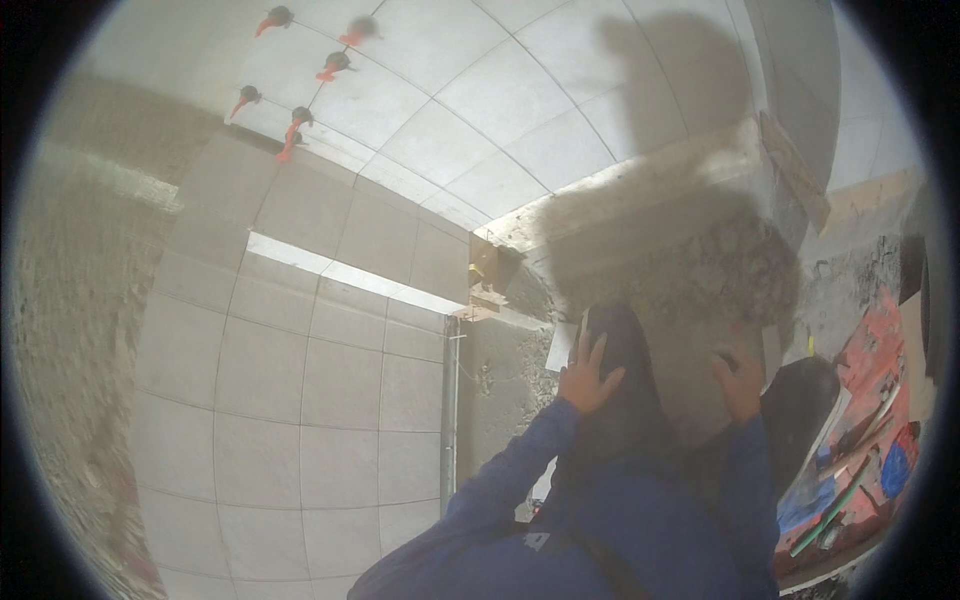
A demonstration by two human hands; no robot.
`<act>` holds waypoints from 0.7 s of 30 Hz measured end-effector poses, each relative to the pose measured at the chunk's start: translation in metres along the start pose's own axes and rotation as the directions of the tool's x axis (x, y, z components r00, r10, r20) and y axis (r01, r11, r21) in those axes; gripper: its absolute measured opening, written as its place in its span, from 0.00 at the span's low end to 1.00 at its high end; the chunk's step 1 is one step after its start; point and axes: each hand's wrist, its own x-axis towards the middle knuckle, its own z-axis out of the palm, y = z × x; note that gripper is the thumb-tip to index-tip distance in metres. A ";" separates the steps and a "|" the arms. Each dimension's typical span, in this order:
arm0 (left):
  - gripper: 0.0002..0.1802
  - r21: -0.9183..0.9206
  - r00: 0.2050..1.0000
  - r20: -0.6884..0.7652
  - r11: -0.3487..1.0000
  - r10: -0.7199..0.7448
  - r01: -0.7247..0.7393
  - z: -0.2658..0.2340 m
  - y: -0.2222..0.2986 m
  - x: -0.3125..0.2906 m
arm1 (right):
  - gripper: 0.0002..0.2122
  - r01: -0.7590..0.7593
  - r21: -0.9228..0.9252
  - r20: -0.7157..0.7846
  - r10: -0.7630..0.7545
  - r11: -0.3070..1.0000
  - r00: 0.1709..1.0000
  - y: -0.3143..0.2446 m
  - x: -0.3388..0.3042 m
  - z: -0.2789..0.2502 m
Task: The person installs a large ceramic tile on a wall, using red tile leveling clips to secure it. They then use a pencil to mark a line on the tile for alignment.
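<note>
My left hand (592, 382) lies with spread fingers on my dark-clad left knee (620, 345), holding nothing. My right hand (740, 385) hangs beside my dark right knee (800, 400). Its thumb and a finger stand apart, with nothing visible between them; the other fingers are partly hidden and blurred. Between the knees shows a smooth grey-brown surface (690, 385), in shade; whether it is a loose tile or the ground I cannot tell. Both arms wear blue sleeves.
Large grey tiles (340, 440) cover the left floor, beside a metal edge strip (449, 400). Pale tiles (500, 90) rise ahead, with red-and-black levelling clips (335, 65). Rough mortar (700, 260) lies before me. Tools, including a green bar (832, 520), lie on red sheeting (870, 350).
</note>
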 end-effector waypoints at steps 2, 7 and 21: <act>0.45 0.013 0.999 -0.019 0.999 0.048 -0.047 0.004 -0.005 0.019 | 0.18 -0.109 -0.074 0.074 0.114 0.991 0.991 -0.006 0.005 0.000; 0.46 -0.097 0.994 0.085 0.994 0.067 -0.059 0.035 -0.031 0.081 | 0.24 -0.490 -0.085 0.128 0.497 0.868 0.858 -0.019 0.006 0.014; 0.49 0.475 0.915 0.325 0.795 0.240 -0.377 0.066 -0.090 0.225 | 0.20 0.240 -0.102 -0.597 -0.252 0.965 0.762 -0.043 0.005 -0.026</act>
